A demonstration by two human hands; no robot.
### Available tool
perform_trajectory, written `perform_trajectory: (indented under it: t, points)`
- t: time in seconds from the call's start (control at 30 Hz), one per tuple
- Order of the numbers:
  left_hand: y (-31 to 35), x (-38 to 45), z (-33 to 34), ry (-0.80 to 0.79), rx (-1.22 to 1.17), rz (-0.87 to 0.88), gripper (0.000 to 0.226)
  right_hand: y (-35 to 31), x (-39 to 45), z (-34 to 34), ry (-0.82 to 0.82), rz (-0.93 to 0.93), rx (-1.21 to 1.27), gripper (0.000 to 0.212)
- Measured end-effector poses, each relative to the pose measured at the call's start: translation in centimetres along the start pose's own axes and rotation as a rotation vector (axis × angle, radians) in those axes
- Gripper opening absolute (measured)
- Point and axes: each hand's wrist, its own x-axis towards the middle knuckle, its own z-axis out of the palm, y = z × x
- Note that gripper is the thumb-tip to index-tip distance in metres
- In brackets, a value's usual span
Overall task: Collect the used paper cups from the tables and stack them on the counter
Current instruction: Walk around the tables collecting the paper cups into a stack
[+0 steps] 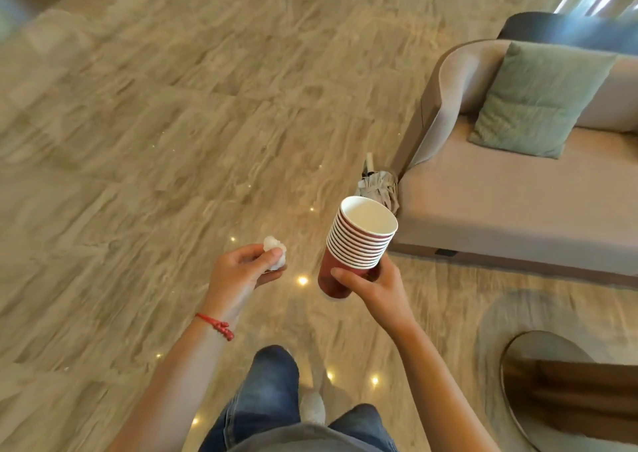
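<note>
A stack of several red paper cups (359,244) with white rims and a white inside is tilted to the right in front of me. My right hand (373,286) grips the lowest cup of the stack from below. My left hand (245,272) pinches a crumpled white tissue (275,249) between thumb and fingers, to the left of the cups. A red cord bracelet (217,325) is on the left wrist. No table with cups and no counter are in view.
I stand on a glossy beige marble floor (155,141). A beige sofa (518,203) with a green cushion (542,99) stands at the right. A folded umbrella (378,184) leans at its corner. A round table edge (538,382) shows at the lower right.
</note>
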Motion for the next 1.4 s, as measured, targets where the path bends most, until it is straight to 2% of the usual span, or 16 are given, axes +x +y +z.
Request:
perform_trajectory:
  t: [0.27, 0.5, 0.67, 0.93, 1.13, 1.3, 1.4]
  points:
    - [5.6, 19.0, 4.2, -0.034, -0.002, -0.008, 0.003, -1.9, 19.8, 0.1, 0.012, -0.021, -0.016, 0.047]
    - [13.9, 36.1, 8.3, -0.105, 0.006, -0.015, 0.001, -6.4, 38.1, 0.8, 0.060, -0.020, -0.029, 0.044]
    - [18.0, 46.0, 11.0, -0.107, 0.013, -0.013, 0.006, -8.1, 48.1, 0.5, 0.089, 0.008, -0.013, 0.051]
    - [22.0, 63.9, 15.6, -0.095, 0.036, -0.029, 0.005, -9.2, 67.1, -1.9, 0.081, 0.018, -0.004, 0.048]
    - [28.6, 77.6, 20.8, -0.124, 0.030, -0.009, 0.015, -13.0, 82.8, -4.8, 0.102, -0.013, -0.012, 0.046]
    - [33.7, 88.0, 23.3, -0.083, 0.011, 0.020, 0.002, -16.3, 94.2, -6.2, 0.100, 0.001, -0.011, 0.047]
    - [35.3, 94.0, 24.6, -0.078, 0.002, 0.000, 0.009, -16.8, 100.7, -6.4, 0.101, 0.020, -0.017, 0.048]
